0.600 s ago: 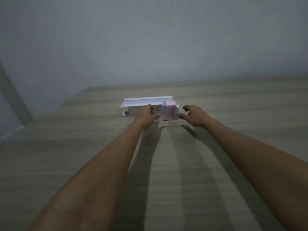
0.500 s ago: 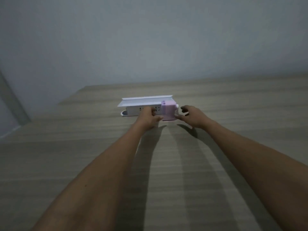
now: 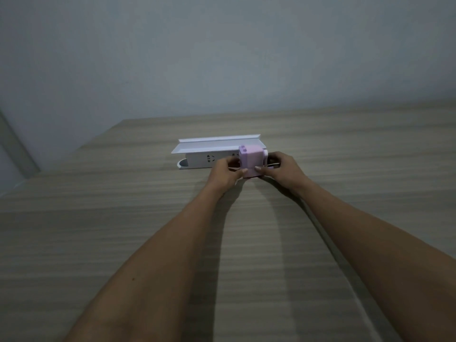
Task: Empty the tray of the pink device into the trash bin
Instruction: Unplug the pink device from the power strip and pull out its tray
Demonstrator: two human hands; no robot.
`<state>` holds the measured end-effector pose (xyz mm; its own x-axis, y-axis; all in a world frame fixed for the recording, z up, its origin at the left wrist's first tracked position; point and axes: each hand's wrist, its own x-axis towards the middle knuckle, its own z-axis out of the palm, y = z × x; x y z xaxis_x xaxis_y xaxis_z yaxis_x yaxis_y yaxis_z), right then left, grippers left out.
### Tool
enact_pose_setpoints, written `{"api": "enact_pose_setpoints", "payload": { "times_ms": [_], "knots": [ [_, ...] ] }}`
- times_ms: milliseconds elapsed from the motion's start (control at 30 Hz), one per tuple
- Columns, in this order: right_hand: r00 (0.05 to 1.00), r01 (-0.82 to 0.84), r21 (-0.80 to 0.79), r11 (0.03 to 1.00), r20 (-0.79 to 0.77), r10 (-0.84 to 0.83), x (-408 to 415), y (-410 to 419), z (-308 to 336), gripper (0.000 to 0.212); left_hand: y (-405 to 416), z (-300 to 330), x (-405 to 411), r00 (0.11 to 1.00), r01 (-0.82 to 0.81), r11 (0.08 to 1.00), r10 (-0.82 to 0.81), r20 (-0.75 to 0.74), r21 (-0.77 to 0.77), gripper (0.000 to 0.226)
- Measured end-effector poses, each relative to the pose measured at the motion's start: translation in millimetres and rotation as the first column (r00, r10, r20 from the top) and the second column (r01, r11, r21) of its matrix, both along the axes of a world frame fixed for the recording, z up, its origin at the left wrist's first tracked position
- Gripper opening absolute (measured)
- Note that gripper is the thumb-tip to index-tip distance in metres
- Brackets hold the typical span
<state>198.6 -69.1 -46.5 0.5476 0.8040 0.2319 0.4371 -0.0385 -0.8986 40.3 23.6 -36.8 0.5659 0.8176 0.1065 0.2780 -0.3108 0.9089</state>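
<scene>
A small pink box-shaped device (image 3: 252, 157) stands on the wooden table (image 3: 123, 218) near its far side. My left hand (image 3: 225, 172) grips the device's lower left side, thumb against its front. My right hand (image 3: 283, 169) holds its right side, thumb on the lower front, fingers wrapped round a small handle part there. The device's tray is not told apart from the body. No trash bin is in view.
A white power strip (image 3: 209, 160) lies just behind and left of the device, under a long white shelf-like cover (image 3: 217, 144). A pale wall rises behind the table. The table's left edge runs diagonally at far left.
Both hands have closed in on the pink device: the right hand moved left from beside it onto its side, and the left thumb came onto its front.
</scene>
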Motion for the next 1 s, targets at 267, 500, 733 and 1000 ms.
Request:
{"api": "enact_pose_setpoints", "payload": {
  "times_ms": [267,500,733,1000],
  "knots": [
    [0.998,-0.054,-0.004,0.999,-0.009,0.054,-61.4,-55.4,15.8,0.055,-58.1,17.6,-74.7,0.999,0.044,0.998,-0.046,0.027,0.044,0.045],
    [0.999,-0.018,0.031,0.999,0.048,0.017,-64.4,-66.1,33.3,0.054,-69.5,33.9,-77.0,0.998,0.027,0.998,-0.030,0.050,0.063,0.044],
    [0.996,-0.033,0.053,0.998,0.080,0.029,-112.4,-116.4,34.8,0.048,-115.8,28.1,-128.4,0.995,0.032,0.998,-0.038,0.095,0.063,0.043],
    [0.995,-0.028,0.032,0.999,0.100,0.024,-151.7,-174.4,21.1,0.054,-173.9,21.4,-172.1,0.991,0.085,0.995,-0.090,0.101,0.060,0.046]
  ]
}}
